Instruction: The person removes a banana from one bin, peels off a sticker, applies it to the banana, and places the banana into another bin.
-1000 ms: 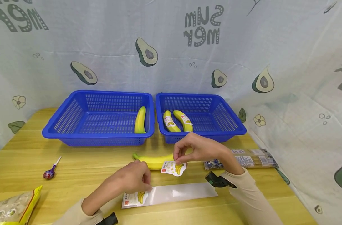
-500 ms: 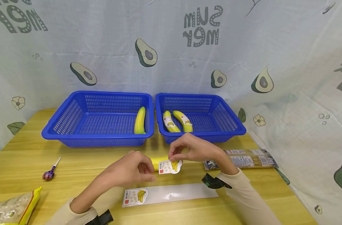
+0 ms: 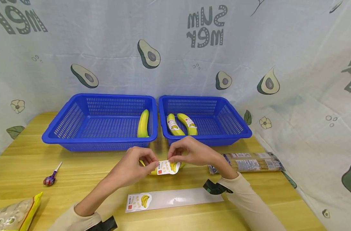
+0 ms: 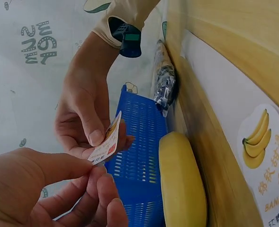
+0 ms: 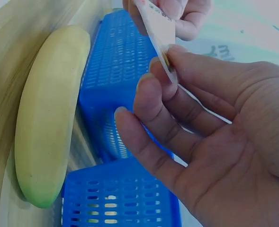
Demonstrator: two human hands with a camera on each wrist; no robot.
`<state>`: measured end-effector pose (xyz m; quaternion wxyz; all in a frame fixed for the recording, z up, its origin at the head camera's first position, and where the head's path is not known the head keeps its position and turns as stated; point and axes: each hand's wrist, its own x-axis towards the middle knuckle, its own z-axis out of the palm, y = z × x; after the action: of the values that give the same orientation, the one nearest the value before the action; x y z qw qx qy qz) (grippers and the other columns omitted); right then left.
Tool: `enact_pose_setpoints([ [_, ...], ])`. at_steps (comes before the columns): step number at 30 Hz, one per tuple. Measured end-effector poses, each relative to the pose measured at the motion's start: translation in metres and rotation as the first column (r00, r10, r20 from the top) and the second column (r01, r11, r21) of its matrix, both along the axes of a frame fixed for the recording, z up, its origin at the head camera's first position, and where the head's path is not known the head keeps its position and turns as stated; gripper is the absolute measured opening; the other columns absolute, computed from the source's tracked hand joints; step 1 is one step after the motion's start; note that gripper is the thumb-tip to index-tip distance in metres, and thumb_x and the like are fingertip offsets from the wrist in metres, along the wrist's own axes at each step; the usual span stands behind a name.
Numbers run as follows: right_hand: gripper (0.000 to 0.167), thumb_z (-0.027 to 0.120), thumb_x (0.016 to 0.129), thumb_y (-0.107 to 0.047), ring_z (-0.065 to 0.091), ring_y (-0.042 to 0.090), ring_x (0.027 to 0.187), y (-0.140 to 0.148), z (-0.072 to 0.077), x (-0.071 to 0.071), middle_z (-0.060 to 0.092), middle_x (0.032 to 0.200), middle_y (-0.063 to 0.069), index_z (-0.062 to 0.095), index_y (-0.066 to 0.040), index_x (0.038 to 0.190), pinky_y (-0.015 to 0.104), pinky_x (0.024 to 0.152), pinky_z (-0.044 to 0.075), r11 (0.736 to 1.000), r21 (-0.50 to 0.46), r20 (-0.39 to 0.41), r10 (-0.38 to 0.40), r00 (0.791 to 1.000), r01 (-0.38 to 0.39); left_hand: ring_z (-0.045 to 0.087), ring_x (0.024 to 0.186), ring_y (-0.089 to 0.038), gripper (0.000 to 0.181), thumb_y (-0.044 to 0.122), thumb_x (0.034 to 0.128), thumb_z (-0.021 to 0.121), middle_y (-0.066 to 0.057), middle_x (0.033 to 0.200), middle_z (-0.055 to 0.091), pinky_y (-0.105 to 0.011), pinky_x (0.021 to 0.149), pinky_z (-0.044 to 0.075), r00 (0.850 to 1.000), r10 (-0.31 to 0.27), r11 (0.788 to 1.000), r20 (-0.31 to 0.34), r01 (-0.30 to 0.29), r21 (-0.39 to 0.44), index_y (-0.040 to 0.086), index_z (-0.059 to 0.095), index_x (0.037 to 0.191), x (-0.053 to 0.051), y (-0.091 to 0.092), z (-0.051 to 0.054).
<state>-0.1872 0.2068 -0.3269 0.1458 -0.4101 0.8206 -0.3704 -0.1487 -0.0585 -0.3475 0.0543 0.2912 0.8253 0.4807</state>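
Observation:
Between both hands a white sticker (image 3: 164, 167) with a printed banana is stretched. My left hand (image 3: 137, 165) pinches its left end with thumb and fingers, and my right hand (image 3: 189, 150) pinches the right end. In the left wrist view the sticker (image 4: 107, 144) is held up off the table. Behind it on the table lies a banana (image 5: 51, 118), mostly covered in the head view, with no label on the side that the wrist views show. Nearer to me is a white backing strip (image 3: 178, 198) with one banana sticker (image 3: 139, 201) at its left end.
A blue basket (image 3: 100, 140) at back left contains one banana (image 3: 143, 123). The blue basket (image 3: 210, 137) beside it holds two labelled bananas (image 3: 175, 125). A long clear packet (image 3: 247, 163) lies right, a lollipop (image 3: 50, 179) and a yellow-edged bag (image 3: 16, 213) left.
My left hand has let go of the backing strip, moved up and taken the sticker's left end. My right hand has shifted slightly left with the sticker.

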Motion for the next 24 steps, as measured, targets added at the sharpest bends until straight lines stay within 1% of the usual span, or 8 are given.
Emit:
enact_pose_setpoints([
  [2, 0.000, 0.077, 0.100, -0.005, 0.070, 0.011, 0.078, 0.000, 0.000, -0.001, 0.076, 0.089, -0.001, 0.076, -0.005, 0.100, 0.033, 0.075, 0.064, 1.000, -0.002, 0.012, -0.021, 1.000, 0.021, 0.064, 0.073, -0.011, 0.008, 0.007, 0.0966, 0.077, 0.006, 0.078, 0.069, -0.025, 0.065, 0.053, 1.000, 0.026, 1.000, 0.000, -0.026, 0.003, 0.011, 0.077, 0.090, -0.001, 0.000, -0.002],
  [6, 0.005, 0.079, 0.098, -0.002, 0.070, 0.013, 0.077, 0.001, -0.004, -0.004, 0.076, 0.089, 0.001, 0.075, -0.001, 0.101, 0.032, 0.074, 0.064, 0.999, -0.005, 0.036, -0.049, 0.998, 0.049, 0.062, 0.071, -0.011, 0.008, 0.006, 0.0952, 0.076, 0.005, 0.077, 0.068, -0.024, 0.063, 0.052, 0.997, 0.072, 0.997, 0.014, -0.072, -0.003, 0.010, 0.077, 0.089, -0.001, 0.001, -0.006],
  [8, 0.005, 0.079, 0.097, -0.001, 0.069, 0.012, 0.076, 0.001, -0.007, -0.006, 0.076, 0.089, 0.001, 0.075, -0.001, 0.100, 0.032, 0.074, 0.064, 0.998, -0.009, 0.046, -0.068, 0.997, 0.068, 0.061, 0.070, -0.011, 0.008, 0.005, 0.0949, 0.077, 0.005, 0.076, 0.067, -0.024, 0.063, 0.052, 0.995, 0.094, 0.996, 0.020, -0.094, -0.011, 0.010, 0.077, 0.089, -0.001, 0.002, -0.008],
  [14, 0.009, 0.081, 0.094, 0.002, 0.068, 0.010, 0.076, 0.000, -0.014, -0.009, 0.074, 0.089, 0.002, 0.075, -0.003, 0.097, 0.030, 0.073, 0.063, 0.992, -0.009, 0.059, -0.129, 0.990, 0.130, 0.059, 0.066, -0.010, 0.011, 0.003, 0.0947, 0.077, 0.006, 0.072, 0.065, -0.024, 0.061, 0.050, 0.986, 0.165, 0.986, 0.009, -0.164, -0.034, 0.010, 0.076, 0.086, -0.002, 0.006, -0.017],
  [17, 0.009, 0.082, 0.093, 0.003, 0.068, 0.009, 0.075, -0.001, -0.016, -0.010, 0.075, 0.088, 0.001, 0.075, -0.002, 0.096, 0.029, 0.073, 0.063, 0.989, 0.002, 0.070, -0.149, 0.986, 0.150, 0.058, 0.064, -0.011, 0.011, 0.002, 0.0947, 0.077, 0.006, 0.071, 0.065, -0.023, 0.058, 0.049, 0.983, 0.186, 0.982, 0.008, -0.185, -0.042, 0.009, 0.076, 0.086, -0.003, 0.007, -0.020],
  [20, 0.009, 0.082, 0.093, 0.003, 0.068, 0.008, 0.074, -0.001, -0.019, -0.010, 0.075, 0.086, 0.000, 0.076, -0.003, 0.095, 0.029, 0.072, 0.063, 0.987, 0.014, 0.072, -0.162, 0.984, 0.162, 0.057, 0.063, -0.010, 0.011, 0.002, 0.0944, 0.077, 0.005, 0.071, 0.064, -0.023, 0.057, 0.049, 0.981, 0.194, 0.980, 0.003, -0.194, -0.048, 0.009, 0.076, 0.086, -0.003, 0.008, -0.022],
  [24, 0.009, 0.083, 0.092, 0.002, 0.068, 0.007, 0.073, -0.002, -0.022, -0.012, 0.074, 0.085, 0.000, 0.076, -0.003, 0.094, 0.028, 0.071, 0.063, 0.986, 0.026, 0.048, -0.167, 0.985, 0.166, 0.058, 0.063, -0.010, 0.012, 0.002, 0.0934, 0.078, 0.005, 0.070, 0.065, -0.023, 0.057, 0.049, 0.979, 0.204, 0.977, -0.012, -0.204, -0.057, 0.009, 0.075, 0.085, -0.004, 0.009, -0.022],
])
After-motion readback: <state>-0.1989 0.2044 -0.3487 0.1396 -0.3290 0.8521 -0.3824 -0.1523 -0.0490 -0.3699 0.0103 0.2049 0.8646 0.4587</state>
